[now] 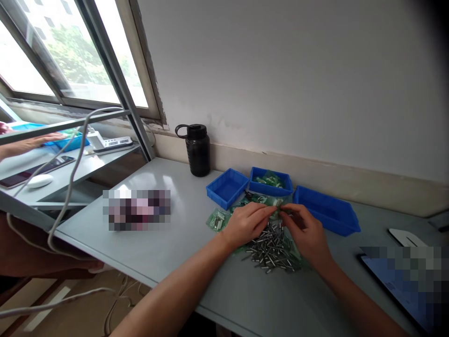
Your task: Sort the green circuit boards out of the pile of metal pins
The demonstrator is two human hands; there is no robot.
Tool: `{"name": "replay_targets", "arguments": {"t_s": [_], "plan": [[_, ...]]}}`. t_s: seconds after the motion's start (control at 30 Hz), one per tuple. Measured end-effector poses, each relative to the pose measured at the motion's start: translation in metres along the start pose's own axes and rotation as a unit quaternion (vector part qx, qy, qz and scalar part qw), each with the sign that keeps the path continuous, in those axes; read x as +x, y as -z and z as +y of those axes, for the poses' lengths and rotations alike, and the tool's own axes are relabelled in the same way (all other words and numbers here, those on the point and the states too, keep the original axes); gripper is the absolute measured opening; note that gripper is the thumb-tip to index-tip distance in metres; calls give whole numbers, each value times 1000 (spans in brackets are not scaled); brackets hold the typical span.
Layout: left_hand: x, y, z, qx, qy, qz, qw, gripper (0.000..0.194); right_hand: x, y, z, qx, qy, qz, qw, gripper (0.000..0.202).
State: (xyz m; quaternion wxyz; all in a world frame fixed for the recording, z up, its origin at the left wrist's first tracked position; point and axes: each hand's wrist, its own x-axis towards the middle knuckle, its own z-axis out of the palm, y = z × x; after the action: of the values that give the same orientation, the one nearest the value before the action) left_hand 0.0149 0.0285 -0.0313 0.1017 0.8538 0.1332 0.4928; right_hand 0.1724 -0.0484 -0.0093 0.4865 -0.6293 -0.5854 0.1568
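My left hand [247, 221] and my right hand [306, 230] meet above the table, fingers closed on a small green-tinted plastic bag [278, 202]. The fingers hide much of this bag, and its contents are hard to make out. Right below my hands lies a loose pile of short metal pins [271, 250], partly on green plastic. Left of my left hand rests another small green bag [218, 220] with metal pieces inside. Behind my hands are more green bags and a blue tray [289, 191] holding several bags.
A second blue tray [207, 193] and a long blue tray [356, 229] flank the middle one. A black bottle [199, 157] stands by the wall. A blurred-out object [138, 210] lies left, a tablet [396, 290] right. Another person's hand [45, 139] shows at the neighbouring desk.
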Motion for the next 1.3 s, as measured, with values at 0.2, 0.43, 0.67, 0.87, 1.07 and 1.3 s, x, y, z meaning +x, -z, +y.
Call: {"name": "replay_targets", "arguments": {"t_s": [0.2,0.43,0.67,0.87,1.07,1.3], "plan": [[-2,-2,-4,25,-8,36,999,40,-3,0,-1,-68,70,14,995,17],[0,-2,-7,-6,-16,25,1000,29,-1,-2,-2,-152,108,57,981,22],[7,5,3,-17,-102,-4,995,31,-6,-5,0,-62,74,-52,994,34],[4,6,3,10,-31,35,999,34,-4,-4,-7,-38,33,-39,998,26],[4,8,-4,-5,49,3,999,39,-4,-2,-9,-52,10,-42,998,25],[5,6,-8,8,28,-10,1000,17,0,-3,-5,-51,-6,-37,998,30]]}}
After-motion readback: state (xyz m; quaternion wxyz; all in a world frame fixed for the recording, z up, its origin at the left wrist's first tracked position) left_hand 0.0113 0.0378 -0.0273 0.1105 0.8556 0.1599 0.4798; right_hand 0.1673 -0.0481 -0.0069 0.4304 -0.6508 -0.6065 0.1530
